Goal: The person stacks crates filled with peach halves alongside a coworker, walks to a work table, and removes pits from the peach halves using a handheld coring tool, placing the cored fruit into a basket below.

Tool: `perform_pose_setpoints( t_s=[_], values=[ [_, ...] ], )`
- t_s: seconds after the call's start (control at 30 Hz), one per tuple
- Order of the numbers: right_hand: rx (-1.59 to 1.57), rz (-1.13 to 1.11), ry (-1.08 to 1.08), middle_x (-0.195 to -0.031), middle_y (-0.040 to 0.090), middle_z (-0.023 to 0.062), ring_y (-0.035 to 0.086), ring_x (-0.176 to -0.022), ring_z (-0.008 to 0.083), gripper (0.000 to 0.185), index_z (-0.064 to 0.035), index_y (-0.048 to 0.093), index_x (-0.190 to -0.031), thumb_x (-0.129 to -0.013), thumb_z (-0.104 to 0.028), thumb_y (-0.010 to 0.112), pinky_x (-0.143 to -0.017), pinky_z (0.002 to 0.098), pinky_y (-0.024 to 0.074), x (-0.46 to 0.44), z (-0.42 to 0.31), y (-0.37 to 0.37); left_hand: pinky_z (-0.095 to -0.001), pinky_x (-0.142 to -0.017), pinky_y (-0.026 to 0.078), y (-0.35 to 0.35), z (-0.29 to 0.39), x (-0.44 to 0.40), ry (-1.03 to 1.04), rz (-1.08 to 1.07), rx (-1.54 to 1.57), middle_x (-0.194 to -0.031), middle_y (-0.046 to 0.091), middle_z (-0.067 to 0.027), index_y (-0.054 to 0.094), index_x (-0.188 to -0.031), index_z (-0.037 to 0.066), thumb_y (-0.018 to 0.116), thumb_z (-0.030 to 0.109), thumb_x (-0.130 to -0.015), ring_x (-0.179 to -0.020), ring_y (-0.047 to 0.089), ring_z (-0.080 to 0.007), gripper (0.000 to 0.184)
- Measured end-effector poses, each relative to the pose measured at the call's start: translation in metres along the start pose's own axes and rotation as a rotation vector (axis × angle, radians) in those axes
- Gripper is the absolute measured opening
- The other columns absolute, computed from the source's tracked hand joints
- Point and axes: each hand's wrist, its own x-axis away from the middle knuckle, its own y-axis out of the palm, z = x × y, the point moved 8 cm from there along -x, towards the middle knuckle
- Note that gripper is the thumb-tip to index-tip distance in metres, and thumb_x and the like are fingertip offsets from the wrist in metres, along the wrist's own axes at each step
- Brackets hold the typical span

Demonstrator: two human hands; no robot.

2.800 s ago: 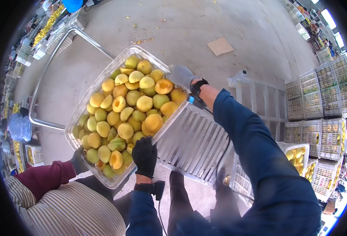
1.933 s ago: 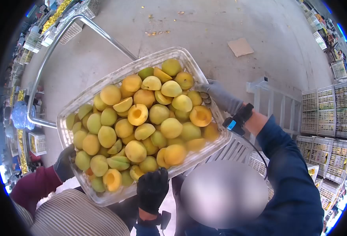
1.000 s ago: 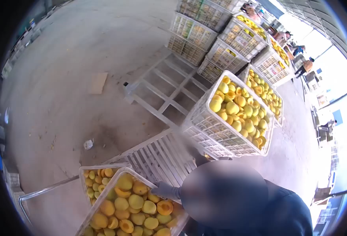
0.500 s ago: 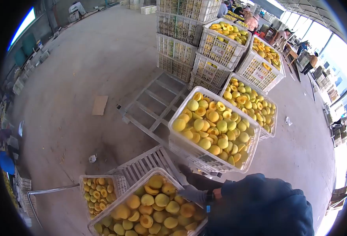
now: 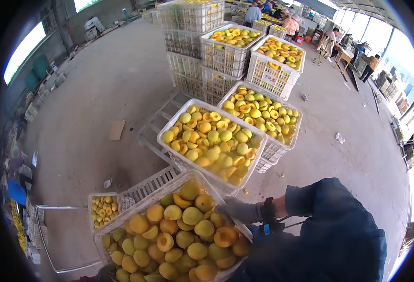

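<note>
A white plastic crate point(image 5: 198, 177) full of halved yellow peaches point(image 5: 174, 235) is close below me, tilted in view. My right hand point(image 5: 241, 210), in a grey glove, grips the crate's right rim; its fingertips are partly hidden by the wall. At the bottom edge, a dark part of my left hand point(image 5: 105, 273) shows against the crate's left side, mostly out of sight. Behind the held crate are a slatted cart point(image 5: 153, 184) with a metal handle point(image 5: 42, 235) and a smaller-looking crate of peach halves point(image 5: 90, 211).
Ahead stands another full peach crate point(image 5: 258, 157), with a further full crate point(image 5: 298, 134) beside it. Taller crate stacks point(image 5: 183, 44) rise behind them, near a metal pallet frame point(image 5: 146, 134). Cardboard point(image 5: 117, 129) lies on the floor. People point(image 5: 290, 24) work at the far end.
The near crate looks larger and closer, raised toward me, and hides more of the cart. My right hand stays at its rim. The view has shifted, so the stacks appear further left.
</note>
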Motion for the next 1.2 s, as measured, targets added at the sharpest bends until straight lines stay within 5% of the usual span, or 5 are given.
perform_pose_setpoints(
  t_s=[0.2,0.93,1.07,1.2],
  values=[
    [-0.096,0.039,0.003,-0.062,0.055,0.0054,0.054,-0.047,0.0162,0.035,-0.0003,0.059,-0.079,-0.090,-0.033,0.061,-0.044,0.0316,0.0478,0.099,0.008,-0.100,-0.0471,-0.075,0.048,-0.052,0.107,0.051,0.104,-0.048,-0.089,-0.090,0.061,-0.0082,0.062,-0.106,0.014,0.060,0.037,-0.088,-0.085,0.059,-0.0287,0.030],
    [-0.216,0.024,-0.042,-0.071,0.059,0.0068,0.059,-0.056,0.0178,0.028,0.0024,0.060,-0.093,-0.089,-0.026,0.060,-0.050,0.0319,0.0497,0.253,0.063,-0.274,-0.0485,-0.078,0.048,-0.178,0.329,0.219,0.687,-0.093,-0.862,-0.093,0.062,-0.0090,0.062,-0.114,0.014,0.054,0.039,-0.094,-0.088,0.060,-0.0283,0.033],
    [-0.183,0.052,-0.101,-0.071,0.058,0.0062,0.058,-0.055,0.0168,0.027,0.0013,0.060,-0.095,-0.089,-0.025,0.060,-0.050,0.0318,0.0500,0.281,0.070,-0.315,-0.0460,-0.069,0.046,-0.199,0.376,0.224,0.752,0.057,-0.731,-0.082,0.058,-0.0067,0.064,-0.104,0.014,0.061,0.035,-0.087,-0.078,0.058,-0.0275,0.027],
    [-0.227,0.077,-0.167,-0.071,0.058,0.0051,0.057,-0.055,0.0157,0.024,0.0003,0.060,-0.095,-0.088,-0.022,0.062,-0.050,0.0318,0.0506,0.308,0.060,-0.348,-0.0473,-0.076,0.047,-0.221,0.400,0.209,0.465,-0.036,-0.397,-0.086,0.060,-0.0073,0.065,-0.105,0.014,0.064,0.030,-0.083,-0.084,0.059,-0.0279,0.026]
  ],
)
